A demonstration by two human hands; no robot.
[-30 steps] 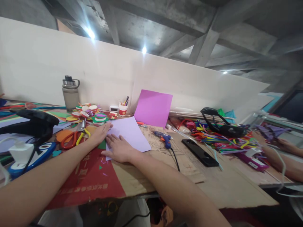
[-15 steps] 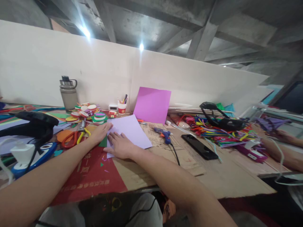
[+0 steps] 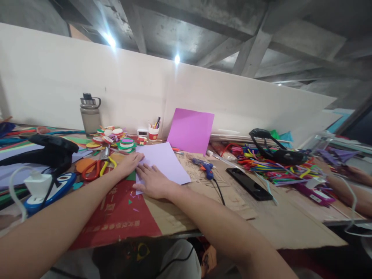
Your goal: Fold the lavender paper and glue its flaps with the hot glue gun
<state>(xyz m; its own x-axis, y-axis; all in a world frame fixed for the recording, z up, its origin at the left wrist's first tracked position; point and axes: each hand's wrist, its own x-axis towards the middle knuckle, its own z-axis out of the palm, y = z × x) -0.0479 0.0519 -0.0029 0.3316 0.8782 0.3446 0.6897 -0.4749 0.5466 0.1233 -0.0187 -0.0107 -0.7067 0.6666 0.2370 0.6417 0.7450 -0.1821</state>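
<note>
A lilac sheet of paper point(image 3: 171, 162) lies on the cardboard table cover under both of my hands. My right hand point(image 3: 152, 180) rests flat on its lower left part, fingers spread. At the sheet's left edge, my left hand point(image 3: 132, 162) presses down with its fingers extended toward the paper; the fingertips show only in part. Just left of it are scissors with red handles point(image 3: 90, 170) and a tool with yellow handles point(image 3: 108, 164). Right of the sheet lies a blue glue gun point(image 3: 207, 167). Behind stands a purple sheet point(image 3: 190, 131), leaning on the white partition.
A water bottle point(image 3: 90, 118), small striped paper pieces point(image 3: 126, 144) and a pen cup point(image 3: 153, 133) stand at the back. A phone point(image 3: 248, 184) and colourful pipe cleaners point(image 3: 270, 166) are to the right. A power strip point(image 3: 50, 193) sits left; another person's arm point(image 3: 345, 193) is far right.
The whole view has shifted slightly, so everything sits a little further right. Both hands stay in about the same place on the lilac paper.
</note>
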